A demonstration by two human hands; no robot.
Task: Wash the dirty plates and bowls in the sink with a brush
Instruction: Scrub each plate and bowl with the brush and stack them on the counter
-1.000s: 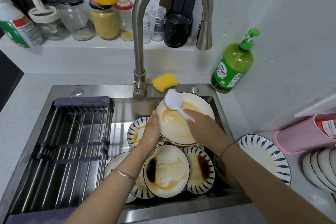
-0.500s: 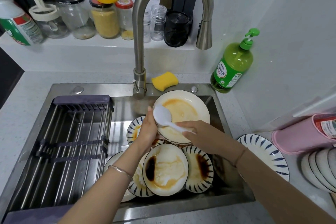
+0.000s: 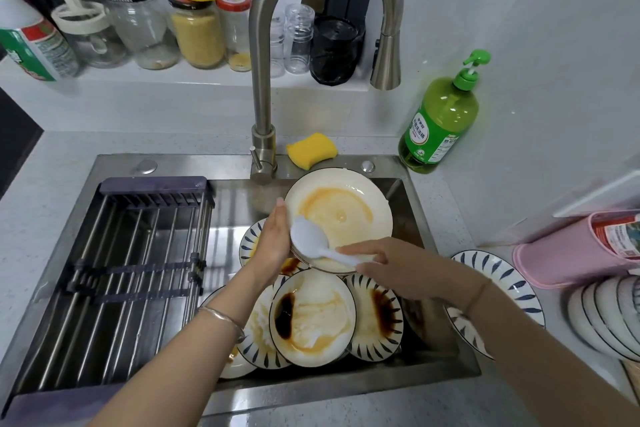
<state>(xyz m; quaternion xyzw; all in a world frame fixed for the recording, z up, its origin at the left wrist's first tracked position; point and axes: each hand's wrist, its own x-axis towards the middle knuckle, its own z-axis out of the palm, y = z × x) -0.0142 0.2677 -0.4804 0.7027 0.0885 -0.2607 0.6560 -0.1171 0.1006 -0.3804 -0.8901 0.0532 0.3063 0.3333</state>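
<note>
My left hand (image 3: 275, 243) grips the left rim of a stained plate (image 3: 346, 211), held tilted over the sink (image 3: 207, 165), with the fingers probably behind it. My right hand (image 3: 391, 267) pinches the white brush (image 3: 308, 240), its head on the plate's lower left. More dirty plates (image 3: 313, 317) lie stacked below.

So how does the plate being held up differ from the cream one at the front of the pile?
The held plate is tilted up, its edge gripped by the left hand; the front plate lies in the sink, untouched. The held plate carries only a pale orange smear; the front plate also has a dark brown pool. Both are round and cream inside.
</note>
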